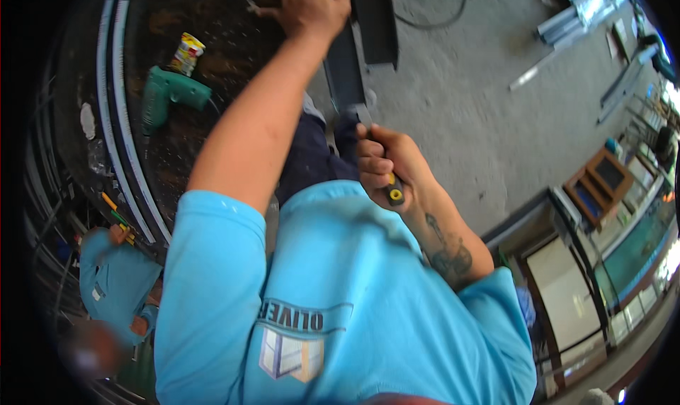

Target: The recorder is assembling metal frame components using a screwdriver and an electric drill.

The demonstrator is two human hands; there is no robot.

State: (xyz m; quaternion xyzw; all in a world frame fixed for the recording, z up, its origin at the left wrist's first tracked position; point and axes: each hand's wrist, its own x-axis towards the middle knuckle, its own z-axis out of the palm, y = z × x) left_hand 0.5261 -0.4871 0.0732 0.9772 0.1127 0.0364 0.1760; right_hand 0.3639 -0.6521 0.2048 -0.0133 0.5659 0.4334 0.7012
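My right hand [386,160] is closed round the black-and-yellow handle of a hand tool [395,191]. Its flat grey blade points away from me, at the near end of a dark metal profile [343,68]. I cannot make out the exact kind of tool. Farther up, my left hand [312,12] rests at that profile with its fingers spread; the upper edge of the picture cuts off some fingertips. A second dark channel-shaped profile [375,26] lies just right of it. Beside my left little finger is a small shiny metal piece [249,4].
On the dark bench [166,15] at left lie a green power drill [170,97], a yellow-and-red packet [188,53] and two long pale strips [120,93]. A co-worker in a blue shirt [117,281] is at lower left. Metal profiles [584,12] and a wooden frame [598,185] stand right.
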